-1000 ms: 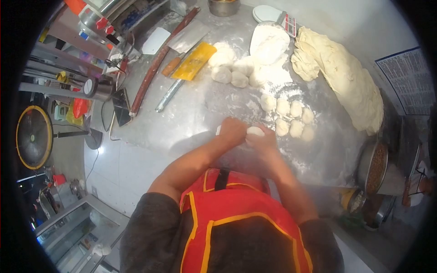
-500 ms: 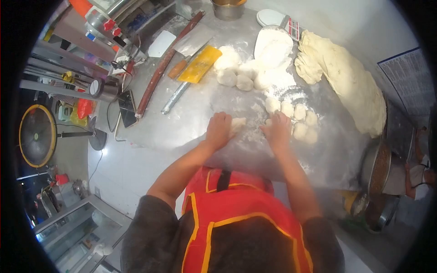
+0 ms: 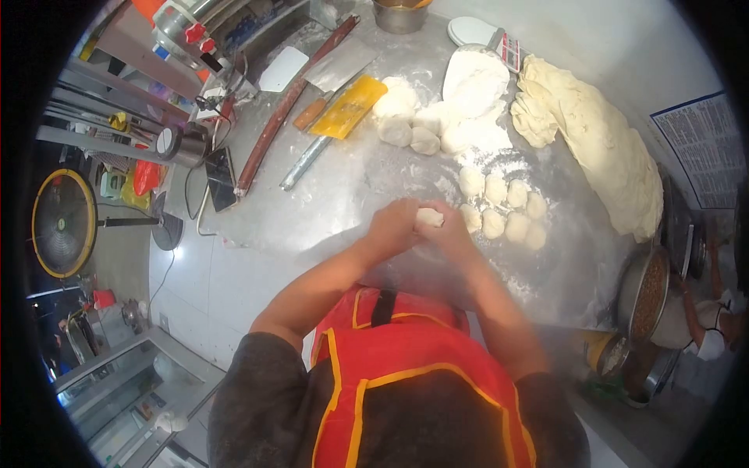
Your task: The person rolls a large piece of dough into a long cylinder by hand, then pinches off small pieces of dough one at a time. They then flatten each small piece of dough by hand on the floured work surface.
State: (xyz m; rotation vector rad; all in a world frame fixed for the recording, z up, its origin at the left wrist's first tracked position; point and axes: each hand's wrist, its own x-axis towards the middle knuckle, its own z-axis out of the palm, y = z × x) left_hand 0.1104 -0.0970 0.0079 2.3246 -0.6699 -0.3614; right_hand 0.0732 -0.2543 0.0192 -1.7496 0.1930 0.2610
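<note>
My left hand [image 3: 392,225] and my right hand [image 3: 448,228] meet over the near part of the metal table. Between them is a pale dough piece [image 3: 430,218], its top showing between the fingers of both closed hands. Just right of my right hand lie several small cut dough pieces [image 3: 495,189] in two rough rows on the floured surface. Farther back sit rounder dough balls [image 3: 395,132], close to a heap of white flour [image 3: 476,82]. A long slab of dough [image 3: 601,140] stretches along the right side.
On the left lie a yellow scraper [image 3: 349,107], a broad-bladed knife [image 3: 339,65], a metal rod [image 3: 305,162], a long red-brown stick [image 3: 292,97] and a phone [image 3: 221,178]. A scale [image 3: 472,31] and a metal pot [image 3: 400,15] stand at the back. Another person [image 3: 698,316] is at far right.
My right hand has moved left, away from the small dough pieces, and joined my left hand around the dough. Two pieces near where it was now show. My left hand shifted slightly right.
</note>
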